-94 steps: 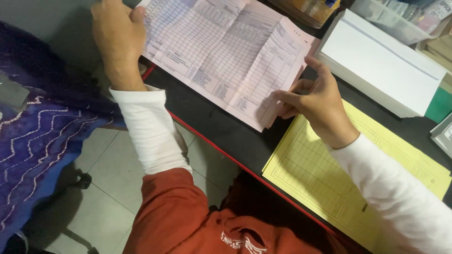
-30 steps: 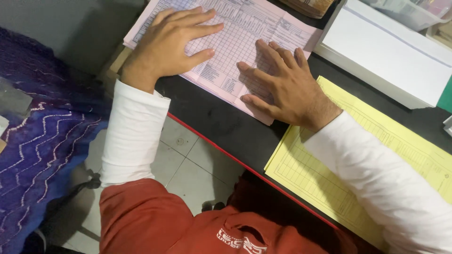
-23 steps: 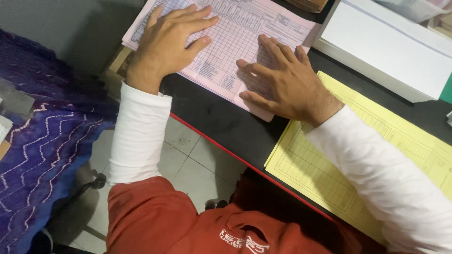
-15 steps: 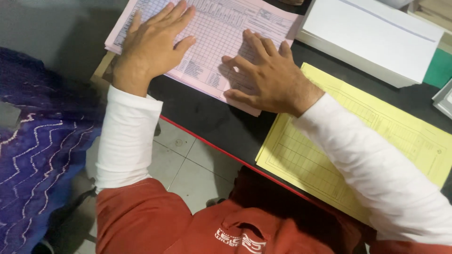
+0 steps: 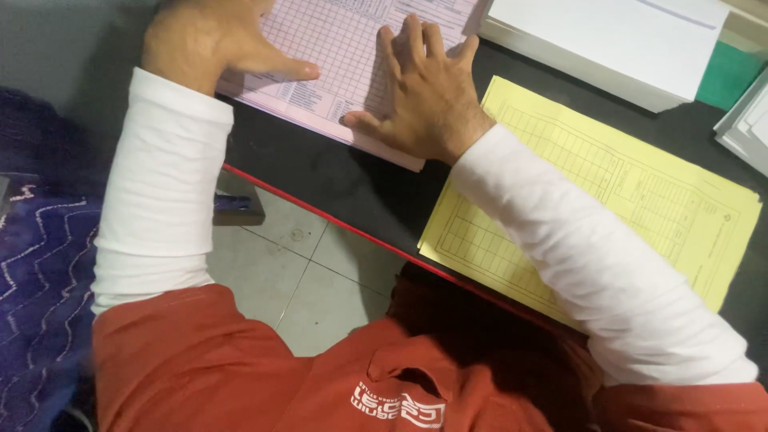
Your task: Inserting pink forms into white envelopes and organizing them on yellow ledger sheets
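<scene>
Seen from above, a person in a red vest over long white sleeves leans over a black desk with a red front edge (image 5: 320, 210).

At far left lies a purple fabric with pale zigzag stitching (image 5: 36, 264), off the desk and clear of the hands. Below the desk edge, pale floor tiles (image 5: 296, 280) show.

The left hand (image 5: 210, 38) rests palm down on the left part of a pink printed form sheet with a fine grid (image 5: 336, 56), which lies flat on the desk at top centre. Its thumb stretches out to the right along the paper; the other fingers run out of the top of the picture, so their spread cannot be told.

Just to the right, the right hand (image 5: 428, 92) presses flat on the same pink sheet near its lower edge, fingers held fairly close together and pointing away, thumb out to the left. Both palms seem to pin the paper flat and steady.

Under the right forearm lies a stack of yellow printed forms (image 5: 640, 192), partly covered by the sleeve. Beyond it sits a long white cardboard box (image 5: 608, 40), close against the pink sheet's right end. A green object (image 5: 728, 76) and some grey-white sheets (image 5: 748, 120) sit at far right.
</scene>
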